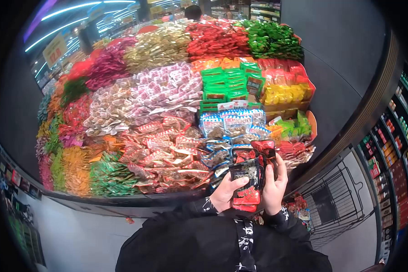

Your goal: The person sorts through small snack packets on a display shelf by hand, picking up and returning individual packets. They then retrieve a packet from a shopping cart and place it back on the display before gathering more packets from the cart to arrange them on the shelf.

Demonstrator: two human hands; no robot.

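Between my two hands, black and red snack packets [247, 174] are held over the front edge of a display of wrapped snacks. My left hand [225, 191] grips their left side, its thumb across the front. Along the right side my right hand [274, 186] is wrapped, thumb and fingers pointing up. Just beyond the packets lie blue and white packets [231, 121], with green packets [229, 84] behind them. Red and white packets [167, 149] are heaped to the left of my hands.
A wire shopping cart [333, 204] with packets inside stands at the right. Stocked shelves [387, 167] line the far right. A dark wall [340, 54] borders the display. A person's head [193, 12] shows behind it. A price sign [55, 51] hangs at upper left.
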